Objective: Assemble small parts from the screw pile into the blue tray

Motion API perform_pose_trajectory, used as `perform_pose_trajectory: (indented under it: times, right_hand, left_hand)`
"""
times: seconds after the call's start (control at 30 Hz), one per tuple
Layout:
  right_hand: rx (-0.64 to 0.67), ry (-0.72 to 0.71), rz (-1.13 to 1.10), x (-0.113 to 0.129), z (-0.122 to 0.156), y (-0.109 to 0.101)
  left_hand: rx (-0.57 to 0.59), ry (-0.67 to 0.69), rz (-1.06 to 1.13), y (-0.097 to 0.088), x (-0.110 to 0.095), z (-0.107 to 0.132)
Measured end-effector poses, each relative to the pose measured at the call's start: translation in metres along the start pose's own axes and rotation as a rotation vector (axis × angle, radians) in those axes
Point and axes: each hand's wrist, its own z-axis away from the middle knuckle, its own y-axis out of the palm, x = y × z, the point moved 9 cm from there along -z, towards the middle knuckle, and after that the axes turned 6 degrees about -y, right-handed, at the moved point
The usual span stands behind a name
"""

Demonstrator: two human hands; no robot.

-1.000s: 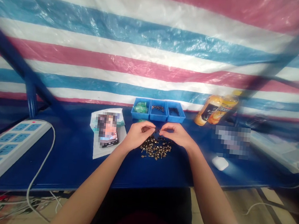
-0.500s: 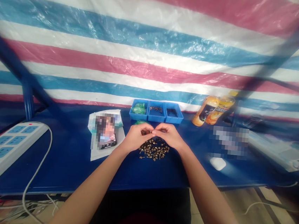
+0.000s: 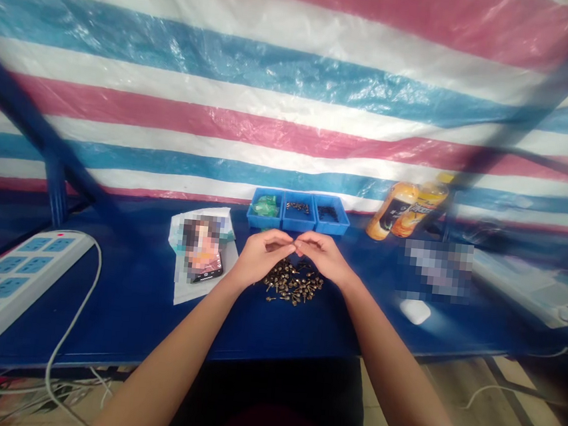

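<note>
- Head view: the left hand (image 3: 261, 258) and right hand (image 3: 325, 256) curl inward over a blue table (image 3: 128, 312), their fingertips (image 3: 288, 242) pressed together in a pinch; whatever they pinch is too small to make out.
- A loose heap of small brass-coloured metal parts (image 3: 293, 282) lies directly below the hands, seemingly placed so both can reach it easily.
- Three blue plastic trays (image 3: 300, 195) stand in a row just beyond the hands, probably to keep pieces sorted: green items (image 3: 265, 206) left, brass-coloured parts (image 3: 297, 207) middle, dark parts (image 3: 327, 213) right.
- A phone (image 3: 207, 266) rests on a white sheet (image 3: 190, 294) beside the left hand, apparently kept clear of the heap.
- Two bottles (image 3: 407, 211) stand well to the right, beyond a white mouse (image 3: 414, 311).
</note>
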Motion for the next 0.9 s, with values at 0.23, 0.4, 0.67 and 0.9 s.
perform_pose_trajectory:
  times: [0.23, 0.4, 0.67, 0.9]
  right_hand:
    - [-0.052, 0.152, 0.16, -0.018, -0.001, -0.01]
    - [-0.251, 0.133, -0.045, -0.027, -0.003, -0.022]
    - [-0.335, 0.169, 0.069, -0.035, -0.001, -0.036]
    - [0.022, 0.084, 0.34, -0.018, 0.002, -0.012]
  left_hand:
    - [-0.096, -0.053, -0.019, -0.011, 0.004, -0.001]
    - [-0.103, -0.052, -0.054, -0.012, 0.006, -0.002]
    - [-0.111, -0.06, -0.077, -0.013, 0.008, -0.002]
    - [-0.13, -0.048, -0.156, -0.016, 0.006, -0.002]
